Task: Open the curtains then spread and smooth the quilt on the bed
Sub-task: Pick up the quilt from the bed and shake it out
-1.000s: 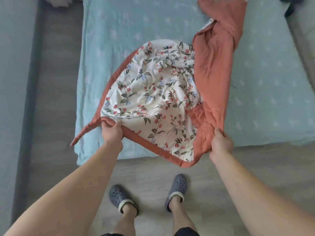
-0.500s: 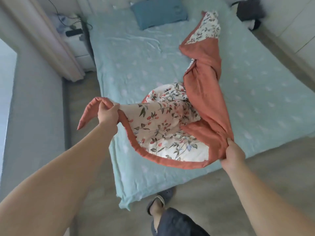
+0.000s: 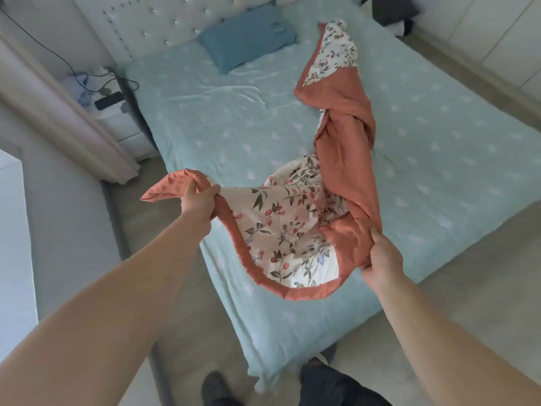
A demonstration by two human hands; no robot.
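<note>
The quilt (image 3: 292, 230), white with a flower print on one side and plain terracotta on the other, lies twisted in a long rope across the bed (image 3: 222, 118), which has a pale green sheet. My left hand (image 3: 199, 200) grips one terracotta corner, raised above the bed's left edge. My right hand (image 3: 383, 256) grips the terracotta edge near the bed's foot. The floral part sags between my hands. The quilt's far end reaches towards the head of the bed. A curtain (image 3: 58, 112) hangs gathered at the left.
A teal pillow (image 3: 248, 33) lies by the tufted headboard (image 3: 164, 22). A white nightstand (image 3: 114, 112) with cables and a dark device stands left of the bed. Dark clothes (image 3: 395, 10) sit at the far right corner. My feet stand at the bed's foot corner.
My view has lifted from the bed's foot to take in the whole bed. Both hands have raised the quilt edge, the left hand moving up and left; I have stepped towards the bed's corner.
</note>
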